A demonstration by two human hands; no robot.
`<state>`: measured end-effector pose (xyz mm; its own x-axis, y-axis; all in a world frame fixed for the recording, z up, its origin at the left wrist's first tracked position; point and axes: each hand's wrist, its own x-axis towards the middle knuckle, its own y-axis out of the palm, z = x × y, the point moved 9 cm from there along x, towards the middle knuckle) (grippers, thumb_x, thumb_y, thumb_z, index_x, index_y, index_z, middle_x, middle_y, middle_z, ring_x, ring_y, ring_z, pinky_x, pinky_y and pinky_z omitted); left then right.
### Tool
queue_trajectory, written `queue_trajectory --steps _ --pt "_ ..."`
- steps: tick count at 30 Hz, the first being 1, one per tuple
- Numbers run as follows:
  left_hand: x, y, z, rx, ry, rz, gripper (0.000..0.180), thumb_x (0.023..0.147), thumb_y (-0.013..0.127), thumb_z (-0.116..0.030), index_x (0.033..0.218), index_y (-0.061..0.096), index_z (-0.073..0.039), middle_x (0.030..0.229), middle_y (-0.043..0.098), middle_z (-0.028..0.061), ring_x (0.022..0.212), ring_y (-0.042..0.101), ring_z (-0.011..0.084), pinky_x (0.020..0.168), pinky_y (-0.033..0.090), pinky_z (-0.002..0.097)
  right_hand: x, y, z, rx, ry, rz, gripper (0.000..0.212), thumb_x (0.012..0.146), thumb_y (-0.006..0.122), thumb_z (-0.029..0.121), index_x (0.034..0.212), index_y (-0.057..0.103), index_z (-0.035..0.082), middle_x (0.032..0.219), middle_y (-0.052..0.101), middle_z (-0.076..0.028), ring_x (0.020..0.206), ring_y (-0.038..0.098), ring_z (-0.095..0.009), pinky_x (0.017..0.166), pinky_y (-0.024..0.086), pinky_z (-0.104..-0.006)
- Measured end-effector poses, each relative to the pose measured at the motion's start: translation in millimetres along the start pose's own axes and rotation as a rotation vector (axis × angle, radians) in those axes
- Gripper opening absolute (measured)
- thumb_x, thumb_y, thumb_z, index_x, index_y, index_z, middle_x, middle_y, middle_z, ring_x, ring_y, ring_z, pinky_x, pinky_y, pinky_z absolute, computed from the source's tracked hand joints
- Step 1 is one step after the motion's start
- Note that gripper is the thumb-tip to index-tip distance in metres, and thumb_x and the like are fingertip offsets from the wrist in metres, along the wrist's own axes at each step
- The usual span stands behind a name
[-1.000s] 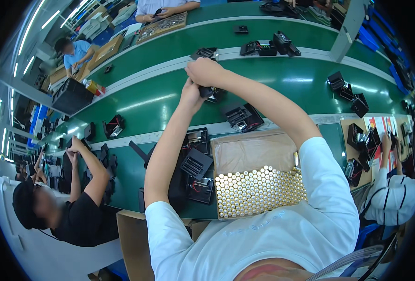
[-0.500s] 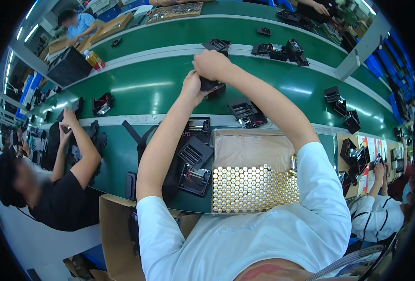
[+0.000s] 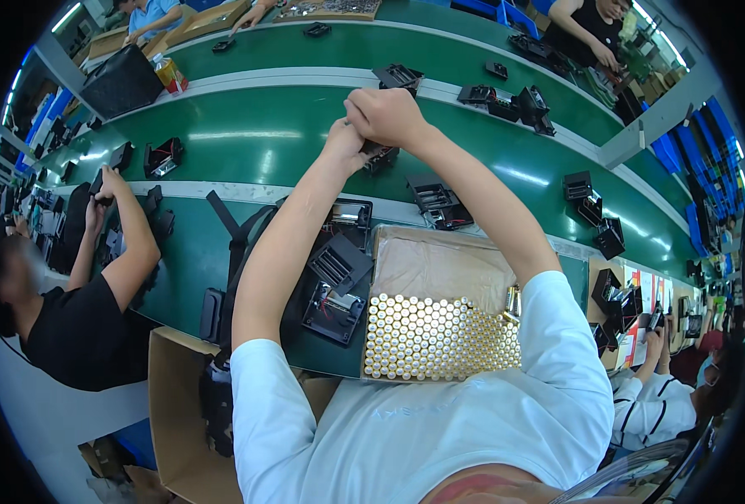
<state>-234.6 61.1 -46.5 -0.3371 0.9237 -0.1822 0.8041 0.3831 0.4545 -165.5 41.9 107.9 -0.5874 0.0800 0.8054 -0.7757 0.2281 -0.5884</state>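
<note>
Both my arms reach out over the green belt, with the hands together. My left hand is closed on a black plastic case, mostly hidden under the hands. My right hand is curled into a fist just above it, touching the left; its fingertips and anything in them are hidden. Just past the hands, another black case sits on the pale rail. Nearer me are an open black case with metal cells, a ribbed black cover and an open case with red wires.
A cardboard box of upright batteries stands before me, brown paper at its far side. A carton is at lower left. Black cases lie along the belt. Co-workers sit left and right; others work across.
The view has shifted slightly. My right hand has closed further over the left, hiding more of the black case. The co-worker's hands at the left have moved a little.
</note>
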Motion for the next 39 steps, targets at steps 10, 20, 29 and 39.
queue_trajectory --steps 10,20,29,39 --pt "-16 12 -12 -0.156 -0.120 0.008 0.020 0.092 0.052 -0.014 0.106 0.058 0.000 0.101 0.063 0.0148 0.086 0.064 0.0260 0.071 0.055 0.0364 -13 3 -11 0.112 0.144 0.088 0.026 0.086 0.053 0.023 0.074 0.064 0.004 0.064 0.063 -0.005 0.054 0.056 -0.024 0.053 0.044 -0.0329" --pt "-30 18 -19 -0.011 -0.068 -0.093 0.045 0.085 0.061 -0.004 0.124 0.040 0.002 0.108 0.053 0.0222 0.094 0.061 0.0297 0.076 0.054 0.0394 6 16 -72 0.612 0.747 0.240 0.043 0.093 0.041 0.032 0.085 0.069 0.000 0.066 0.063 -0.007 0.062 0.055 -0.022 0.065 0.046 -0.0337" --pt "-32 30 -19 0.057 -0.074 0.059 0.065 0.080 0.065 0.002 0.134 0.029 0.000 0.121 0.044 0.0259 0.102 0.058 0.0325 0.081 0.054 0.0414 -20 31 -80 0.493 0.780 0.321 0.052 0.095 0.040 0.039 0.083 0.071 -0.001 0.070 0.066 -0.011 0.064 0.061 -0.024 0.071 0.050 -0.0357" --pt "-21 16 -26 0.274 0.051 -0.034 0.071 0.074 0.068 0.010 0.134 0.033 -0.008 0.118 0.046 0.0251 0.099 0.059 0.0348 0.076 0.056 0.0407 -102 61 -97 0.802 1.221 0.505 0.042 0.087 0.061 0.034 0.089 0.070 -0.007 0.081 0.071 -0.013 0.064 0.063 -0.022 0.065 0.055 -0.0315"
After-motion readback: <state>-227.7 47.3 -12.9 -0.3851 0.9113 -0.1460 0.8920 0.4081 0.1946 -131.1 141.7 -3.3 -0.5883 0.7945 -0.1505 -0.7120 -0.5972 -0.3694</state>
